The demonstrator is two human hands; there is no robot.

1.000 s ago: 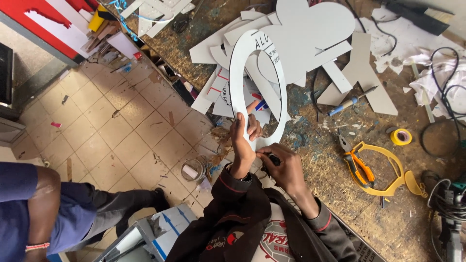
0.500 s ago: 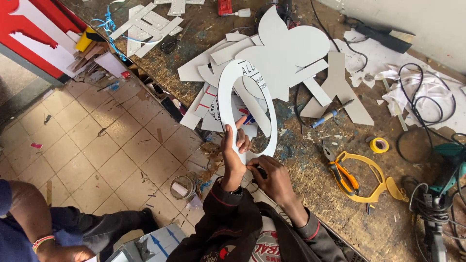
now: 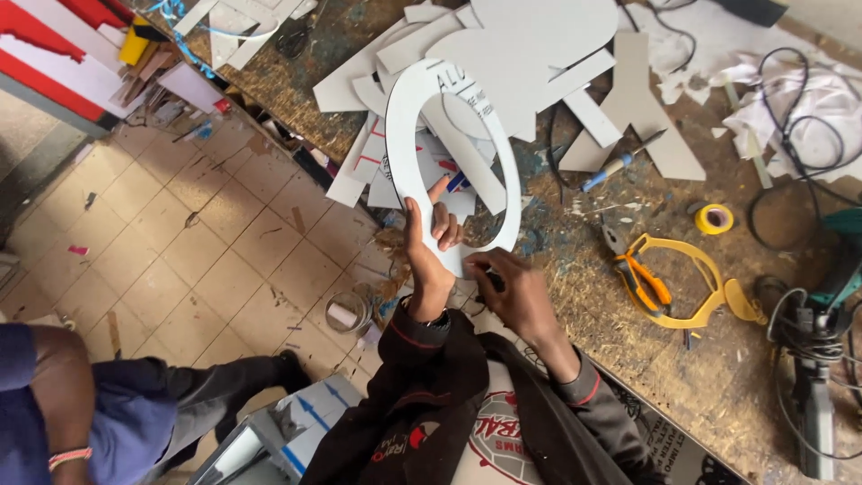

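Note:
My left hand [image 3: 429, 241] grips the lower left edge of a white oval ring cut-out [image 3: 406, 126], holding it upright over the workbench edge. My right hand [image 3: 507, 286] is closed at the ring's bottom rim, fingers pinched around a small dark thing that I cannot make out. Behind the ring lies a heap of white and grey board cut-outs [image 3: 530, 54].
On the rough workbench [image 3: 682, 359] lie orange-handled pliers [image 3: 639, 277], a yellow frame [image 3: 709, 287], a yellow tape roll [image 3: 715, 218], a blue-handled tool [image 3: 611, 165] and cables [image 3: 790, 135]. Another person in blue [image 3: 108, 413] is at lower left over the tiled floor [image 3: 180, 251].
The view has shifted; the ring now sits nearer the middle. My hands keep their hold at its lower rim. The other person has come back into view at lower left.

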